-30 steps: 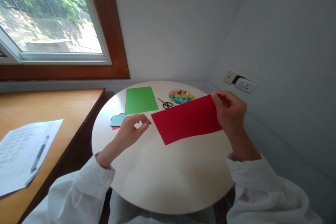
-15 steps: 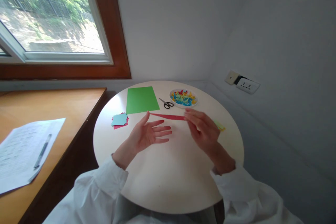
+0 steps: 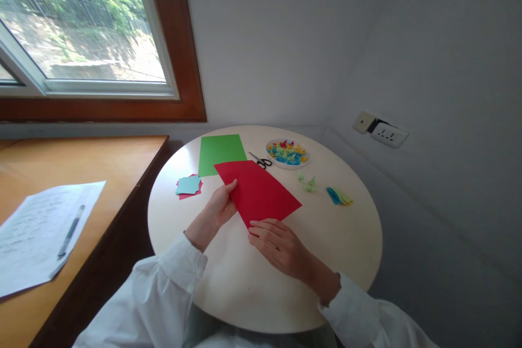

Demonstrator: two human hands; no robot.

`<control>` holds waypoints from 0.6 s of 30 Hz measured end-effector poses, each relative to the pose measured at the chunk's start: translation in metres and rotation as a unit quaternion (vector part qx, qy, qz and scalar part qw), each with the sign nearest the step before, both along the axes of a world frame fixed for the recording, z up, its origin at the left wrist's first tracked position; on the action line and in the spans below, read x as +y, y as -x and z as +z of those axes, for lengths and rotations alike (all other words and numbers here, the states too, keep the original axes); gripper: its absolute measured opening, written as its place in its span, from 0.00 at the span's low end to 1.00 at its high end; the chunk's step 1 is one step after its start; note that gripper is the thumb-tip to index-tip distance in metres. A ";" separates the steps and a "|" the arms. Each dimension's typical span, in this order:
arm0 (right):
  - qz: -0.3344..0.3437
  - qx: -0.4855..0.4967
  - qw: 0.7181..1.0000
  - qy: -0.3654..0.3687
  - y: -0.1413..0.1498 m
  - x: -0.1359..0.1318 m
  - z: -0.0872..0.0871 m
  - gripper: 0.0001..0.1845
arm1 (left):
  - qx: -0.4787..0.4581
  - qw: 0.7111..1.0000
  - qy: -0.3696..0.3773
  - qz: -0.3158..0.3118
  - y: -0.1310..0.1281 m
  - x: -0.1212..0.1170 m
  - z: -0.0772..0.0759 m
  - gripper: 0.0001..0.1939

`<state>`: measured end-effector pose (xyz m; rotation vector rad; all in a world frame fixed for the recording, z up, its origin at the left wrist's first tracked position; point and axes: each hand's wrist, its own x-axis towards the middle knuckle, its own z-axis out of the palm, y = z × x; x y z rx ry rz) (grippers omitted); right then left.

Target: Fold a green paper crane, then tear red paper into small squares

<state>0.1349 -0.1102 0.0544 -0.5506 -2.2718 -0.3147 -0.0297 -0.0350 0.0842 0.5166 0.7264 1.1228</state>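
Note:
A flat sheet of red paper (image 3: 259, 190) is held up over the round white table (image 3: 244, 283), its face turned toward me. My left hand (image 3: 222, 204) grips its left edge, thumb on the front and fingers behind. At the bottom corner, my right hand (image 3: 281, 244) pinches the sheet with its fingers lying across the front. Beyond the paper lies a green sheet (image 3: 220, 149), partly covered by the red one. Black-handled scissors (image 3: 263, 162) lie just behind the red sheet's top edge, partly hidden.
A white plate (image 3: 291, 166) holds many small colourful paper pieces. Light green folded pieces (image 3: 309, 183) and a blue-yellow paper bundle (image 3: 338, 196) lie at the right. A stack of small squares (image 3: 188, 185) sits left. A wooden desk (image 3: 122, 163) bears written paper (image 3: 36, 234) and a pen (image 3: 71, 231).
The red paper has turned from edge-on to face-on and come lower. My left hand has closed on its left edge; my right hand has moved down and left to its bottom corner.

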 end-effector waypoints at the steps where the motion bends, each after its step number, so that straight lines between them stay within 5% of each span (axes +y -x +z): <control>1: 0.005 -0.009 1.000 0.004 0.000 0.000 -0.003 0.11 | 0.016 1.000 -0.006 0.005 0.001 0.000 0.001 0.09; 5: 0.008 -0.027 1.000 0.010 -0.001 0.000 -0.009 0.09 | 0.100 0.994 -0.042 -0.002 0.007 -0.001 0.009 0.09; 9: -0.037 -0.002 0.999 0.005 -0.006 0.006 0.003 0.10 | 0.248 0.963 -0.093 -0.043 0.016 -0.005 0.018 0.11; 18: -0.170 0.043 0.984 -0.014 -0.011 0.038 0.045 0.22 | 0.553 0.755 -0.325 -0.138 0.018 -0.027 0.040 0.10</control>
